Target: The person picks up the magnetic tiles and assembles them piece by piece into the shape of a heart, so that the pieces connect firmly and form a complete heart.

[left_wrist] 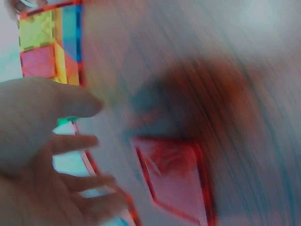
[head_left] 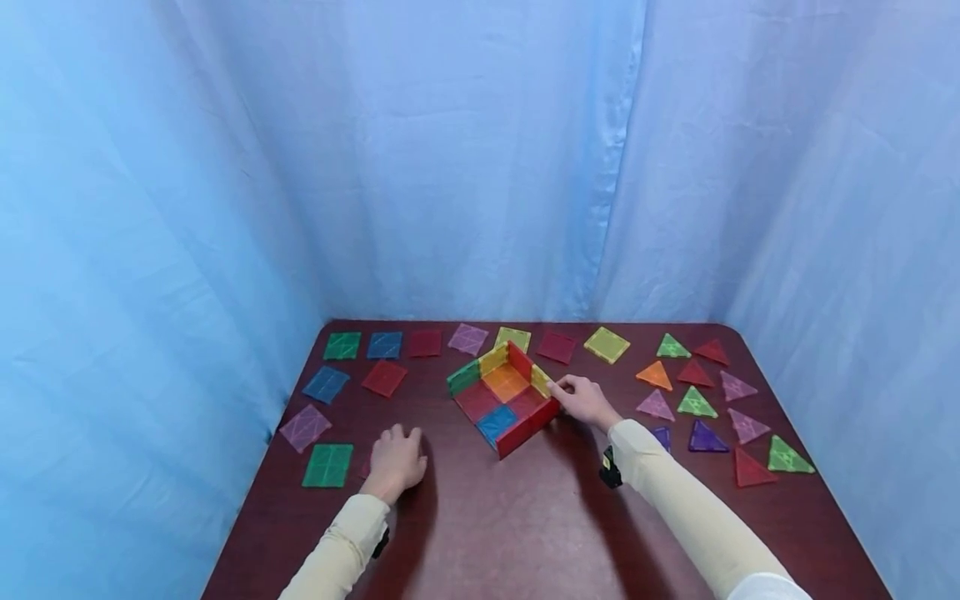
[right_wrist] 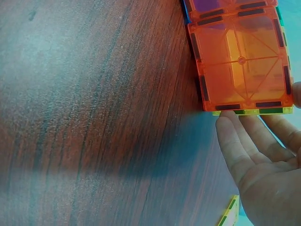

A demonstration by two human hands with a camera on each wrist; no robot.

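Note:
A low box of see-through magnetic tiles (head_left: 522, 429) stands mid-table, with green, yellow and red walls round a floor of orange, red and blue squares. At its right corner my right hand (head_left: 585, 402) pinches a yellow square magnetic tile (head_left: 540, 380) in the wall. In the right wrist view the fingers (right_wrist: 230, 136) lie along that tile's yellow edge, beside an orange-red wall tile (right_wrist: 242, 61). My left hand (head_left: 397, 460) hovers low over the table, fingers spread and holding nothing. Close by it lies a red square tile (left_wrist: 174, 174), mostly hidden by the hand in the head view.
Square tiles, among them a green one (head_left: 327, 465) and a pink one (head_left: 305, 427), lie flat along the table's left side and back. Several triangle tiles (head_left: 697, 402) are spread on the right. Blue curtains (head_left: 480, 167) enclose the dark red table (head_left: 525, 533).

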